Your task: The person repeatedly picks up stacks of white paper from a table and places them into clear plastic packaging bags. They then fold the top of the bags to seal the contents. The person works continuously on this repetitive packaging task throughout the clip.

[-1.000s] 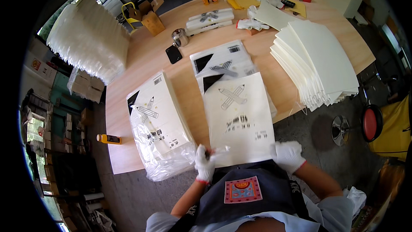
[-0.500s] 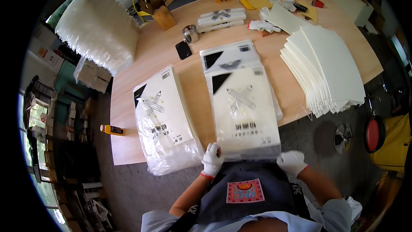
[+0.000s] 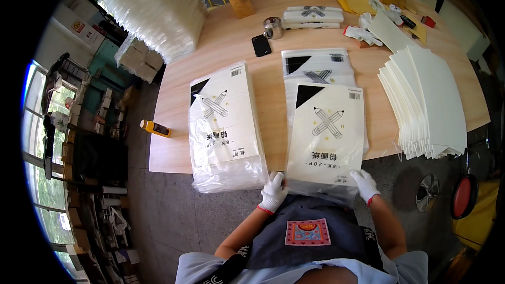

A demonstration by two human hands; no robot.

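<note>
At the table's near edge lies a clear plastic bag (image 3: 325, 185) with a pad of cream paper (image 3: 327, 150) inside, printed with crossed pencils and a black corner. My left hand (image 3: 273, 192), in a white knitted glove, is closed at the bag's lower left corner. On the opposite side my right hand (image 3: 364, 185), gloved alike, pinches the lower right edge. The loose end of the bag hangs over the table edge against my apron. Beneath and beyond it are more printed bags (image 3: 315, 66). Left of it stands a thick stack of bagged paper packs (image 3: 226, 121).
Fanned cream sheets (image 3: 428, 100) lie at the right. A phone (image 3: 261, 45), a metal pot (image 3: 273, 28), rolled printed bags (image 3: 313, 17) and spare gloves (image 3: 363, 35) sit farther back. An orange bottle (image 3: 155, 128) is near the left edge; a tall plastic-wrapped stack (image 3: 158, 10) rises behind.
My view has turned left, so the table appears shifted right. My right hand has come in from beside the bag's corner and now touches its edge. The left stays at its corner.
</note>
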